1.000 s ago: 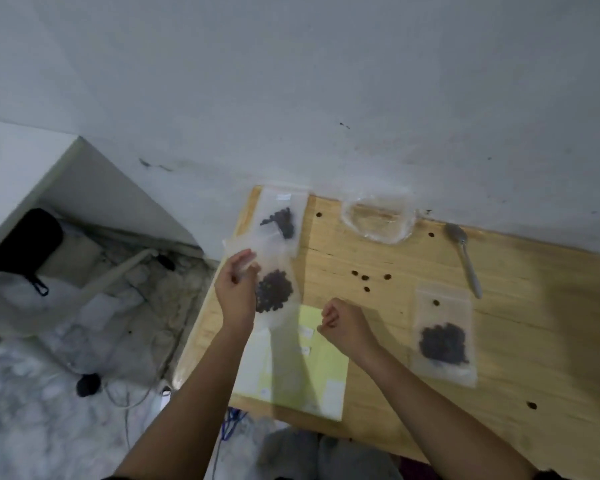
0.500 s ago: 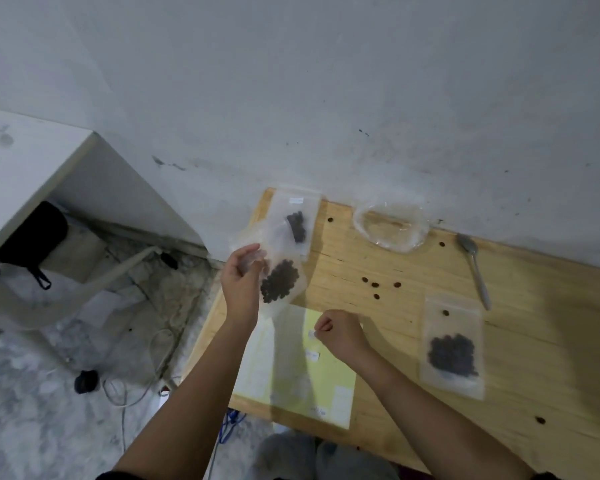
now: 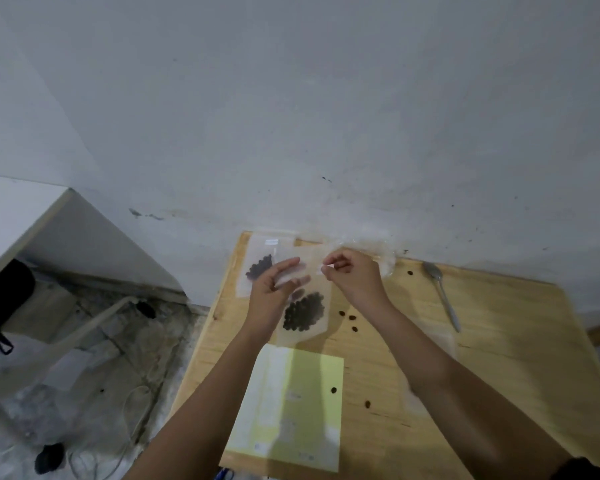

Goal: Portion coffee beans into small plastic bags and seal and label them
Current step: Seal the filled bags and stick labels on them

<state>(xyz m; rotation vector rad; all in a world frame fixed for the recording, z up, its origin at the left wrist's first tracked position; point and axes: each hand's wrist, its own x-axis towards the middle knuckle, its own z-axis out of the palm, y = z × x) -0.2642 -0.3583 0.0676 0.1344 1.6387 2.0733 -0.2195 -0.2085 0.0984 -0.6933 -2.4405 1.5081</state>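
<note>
Labelling step: the left hand [image 3: 273, 291] pinches a bag [image 3: 293, 336] of beans [image 3: 303, 311] above the counter [image 3: 499, 348]; the right hand [image 3: 355, 277] pinches a small label [image 3: 327, 268], next to press onto the bag.

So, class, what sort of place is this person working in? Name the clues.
Probably a makeshift home workspace, not a shop: a small bare wooden table pushed against a scuffed white wall, loose cables on the rough floor beside it, and an ordinary spoon lying on it.
</note>
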